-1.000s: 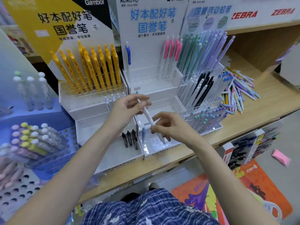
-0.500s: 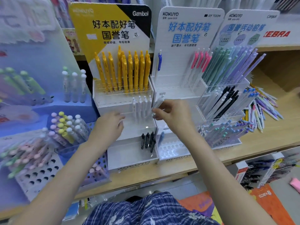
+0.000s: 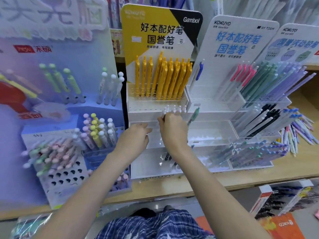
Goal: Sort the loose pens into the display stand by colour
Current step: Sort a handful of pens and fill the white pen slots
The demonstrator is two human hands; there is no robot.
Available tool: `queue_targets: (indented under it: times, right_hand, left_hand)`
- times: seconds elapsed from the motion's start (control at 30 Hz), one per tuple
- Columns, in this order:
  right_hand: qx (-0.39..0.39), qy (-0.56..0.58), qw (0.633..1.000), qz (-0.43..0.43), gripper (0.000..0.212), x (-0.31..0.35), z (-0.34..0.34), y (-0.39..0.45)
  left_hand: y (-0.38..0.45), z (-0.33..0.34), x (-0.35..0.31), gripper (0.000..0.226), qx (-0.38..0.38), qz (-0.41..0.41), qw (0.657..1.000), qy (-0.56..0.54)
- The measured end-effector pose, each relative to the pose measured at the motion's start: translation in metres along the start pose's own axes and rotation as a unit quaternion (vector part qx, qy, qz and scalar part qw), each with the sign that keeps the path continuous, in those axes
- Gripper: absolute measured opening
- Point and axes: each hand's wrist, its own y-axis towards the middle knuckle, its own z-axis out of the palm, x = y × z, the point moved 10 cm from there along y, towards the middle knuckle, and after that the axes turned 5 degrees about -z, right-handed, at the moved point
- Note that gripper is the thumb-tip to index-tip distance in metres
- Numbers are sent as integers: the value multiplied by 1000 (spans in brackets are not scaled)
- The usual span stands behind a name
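Observation:
The white tiered display stand (image 3: 151, 167) with the yellow header holds yellow pens (image 3: 164, 78) in its top row and a short row of white pens (image 3: 177, 108) in the middle tier. My right hand (image 3: 172, 131) pinches a white pen (image 3: 164, 112) at the left end of that row, its tip down in the tier. My left hand (image 3: 136, 138) rests beside it, fingers touching the tier's clear front and holding nothing. A green pen (image 3: 194, 115) sticks up just right of my right hand; whether that hand holds it I cannot tell. Black pens (image 3: 167, 156) lie in the bottom tier.
A second white stand (image 3: 215, 104) to the right holds a blue pen, pink, green, purple and black pens. Loose pens (image 3: 296, 135) lie heaped on the wooden shelf at far right. A blue stand (image 3: 65, 178) of pastel pens stands at left.
My right hand carried the white pen from in front of the stand up and left to the middle tier's white row. My left hand let go of it and moved to the tier's front.

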Motion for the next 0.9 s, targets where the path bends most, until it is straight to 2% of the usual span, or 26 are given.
queue_targets:
  times: [0.13,0.4,0.5,0.57,0.63,0.7,0.8,0.9]
  right_hand:
    - [-4,-23,999,29,33,-1,8,-3]
    - [33,-43,998,19,27,1,15,-3]
    - [13,-24,1000,9,37,-5,-11,-5]
    - [-71,38,997,-9,41,-5,-53,-5]
    - [-171,108,979,-36,34,-2,-99,6]
    - [-227,145,961,-67,26,9,-129,30]
    - [-242,107,958,-108,26,35,-141,70]
    - [-235,17,968,-85,27,45,-132,90]
  left_hand:
    - [1,2,3,33,-6,13,1000,-22]
    - [-1,-1,2,39,8,19,999,-33]
    - [3,-12,4,37,8,11,999,-50]
    - [5,-38,3,33,-53,21,994,-95]
    - [1,-74,-5,28,-155,59,976,-142]
    - [0,-104,-11,29,-240,88,955,-151]
    - [14,-119,-14,40,-271,88,950,-126]
    - [26,-115,-13,36,-270,72,955,-95]
